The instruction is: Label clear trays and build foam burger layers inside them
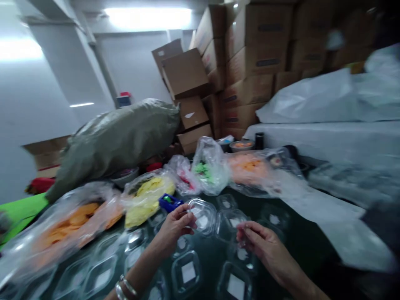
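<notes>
My left hand (178,221), with two bangles at the wrist, pinches the left rim of a clear plastic container (204,217). To its right is a second clear container (226,227), and the closed fingertips of my right hand (259,241) are at its right edge. These two containers touch or overlap; I cannot tell exactly which. Below my hands, more clear square containers, such as one container (186,273) and another container (235,285), sit on the dark green table (208,266), each with a white rectangle in its base. A blue tape dispenser (169,203) stands just beyond my left hand.
Clear bags of orange pieces (75,221), yellow pieces (150,191) and green pieces (204,171) line the table's back. Behind them lie a large stuffed sack (125,137) and stacked cardboard boxes (250,62). White sheeting (312,98) covers the right side.
</notes>
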`<move>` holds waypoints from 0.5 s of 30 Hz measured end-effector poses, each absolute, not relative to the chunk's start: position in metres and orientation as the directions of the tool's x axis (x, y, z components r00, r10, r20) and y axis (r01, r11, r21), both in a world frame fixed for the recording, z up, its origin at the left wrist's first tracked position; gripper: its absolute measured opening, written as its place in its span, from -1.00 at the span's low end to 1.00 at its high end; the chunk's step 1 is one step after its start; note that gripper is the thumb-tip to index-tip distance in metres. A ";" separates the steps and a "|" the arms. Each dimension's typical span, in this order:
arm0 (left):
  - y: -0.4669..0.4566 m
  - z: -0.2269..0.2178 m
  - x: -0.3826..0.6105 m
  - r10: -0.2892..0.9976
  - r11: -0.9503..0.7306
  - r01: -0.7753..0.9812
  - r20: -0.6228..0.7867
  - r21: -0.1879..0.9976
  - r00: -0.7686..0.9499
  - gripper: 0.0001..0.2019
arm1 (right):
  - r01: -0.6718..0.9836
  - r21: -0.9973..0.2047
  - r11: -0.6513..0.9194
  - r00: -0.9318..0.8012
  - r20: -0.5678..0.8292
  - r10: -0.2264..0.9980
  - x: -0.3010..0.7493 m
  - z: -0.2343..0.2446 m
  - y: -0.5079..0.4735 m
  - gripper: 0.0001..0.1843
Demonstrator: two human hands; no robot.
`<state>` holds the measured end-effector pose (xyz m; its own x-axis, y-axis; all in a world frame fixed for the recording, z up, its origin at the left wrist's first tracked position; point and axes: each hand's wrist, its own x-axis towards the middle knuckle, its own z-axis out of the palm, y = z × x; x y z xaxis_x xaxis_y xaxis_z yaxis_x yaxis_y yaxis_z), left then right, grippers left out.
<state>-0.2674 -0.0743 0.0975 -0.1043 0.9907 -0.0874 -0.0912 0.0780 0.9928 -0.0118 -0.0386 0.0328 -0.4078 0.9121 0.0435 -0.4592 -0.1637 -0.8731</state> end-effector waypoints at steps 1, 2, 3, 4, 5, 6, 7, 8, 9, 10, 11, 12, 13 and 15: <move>-0.065 0.097 -0.252 0.992 0.097 -0.077 -0.102 0.992 -0.073 -0.44 | -0.477 -0.864 -0.161 -0.378 0.036 0.925 0.004 0.032 -0.041 -0.66; -0.056 0.097 -0.237 0.992 0.118 -0.065 -0.120 0.991 -0.040 -0.44 | -0.501 -0.851 -0.158 -0.348 0.032 0.937 0.019 0.032 -0.042 -0.67; -0.047 0.098 -0.220 0.990 0.140 -0.055 -0.140 0.989 -0.009 -0.43 | -0.528 -0.836 -0.149 -0.318 0.033 0.947 0.035 0.032 -0.044 -0.67; -0.039 0.098 -0.204 0.986 0.164 -0.044 -0.163 0.986 0.020 -0.42 | -0.554 -0.822 -0.134 -0.288 0.038 0.957 0.050 0.032 -0.045 -0.68; -0.031 0.098 -0.188 0.981 0.187 -0.033 -0.186 0.982 0.049 -0.41 | -0.578 -0.807 -0.119 -0.258 0.042 0.965 0.065 0.032 -0.046 -0.68; -0.024 0.099 -0.173 0.975 0.209 -0.019 -0.207 0.978 0.079 -0.41 | -0.597 -0.795 -0.105 -0.229 0.043 0.972 0.079 0.031 -0.047 -0.67; -0.017 0.098 -0.159 0.969 0.225 -0.002 -0.223 0.974 0.105 -0.40 | -0.609 -0.788 -0.094 -0.199 0.038 0.979 0.092 0.030 -0.049 -0.64; -0.011 0.097 -0.146 0.964 0.232 0.020 -0.232 0.973 0.131 -0.40 | -0.613 -0.786 -0.083 -0.166 0.025 0.986 0.104 0.029 -0.051 -0.60; -0.007 0.095 -0.134 0.961 0.228 0.050 -0.233 0.972 0.152 -0.41 | -0.611 -0.789 -0.071 -0.126 0.009 0.992 0.114 0.026 -0.054 -0.53; -0.003 0.092 -0.123 0.959 0.216 0.095 -0.229 0.972 0.167 -0.41 | -0.602 -0.797 -0.052 -0.080 -0.004 0.997 0.123 0.022 -0.058 -0.44; 0.000 0.088 -0.113 0.959 0.193 0.153 -0.219 0.969 0.178 -0.43 | -0.586 -0.810 -0.031 -0.037 -0.012 0.999 0.130 0.016 -0.064 -0.36; 0.002 0.083 -0.103 0.960 0.161 0.223 -0.205 0.962 0.193 -0.44 | -0.568 -0.823 -0.013 -0.001 -0.016 1.000 0.137 0.008 -0.071 -0.30; 0.003 0.078 -0.093 0.957 0.124 0.297 -0.193 0.947 0.215 -0.47 | -0.551 -0.834 -0.004 0.023 -0.020 1.000 0.143 -0.002 -0.078 -0.30; 0.007 0.068 -0.072 0.938 0.054 0.428 -0.192 0.902 0.288 -0.54 | -0.537 -0.843 -0.023 0.046 -0.056 0.997 0.160 -0.024 -0.095 -0.40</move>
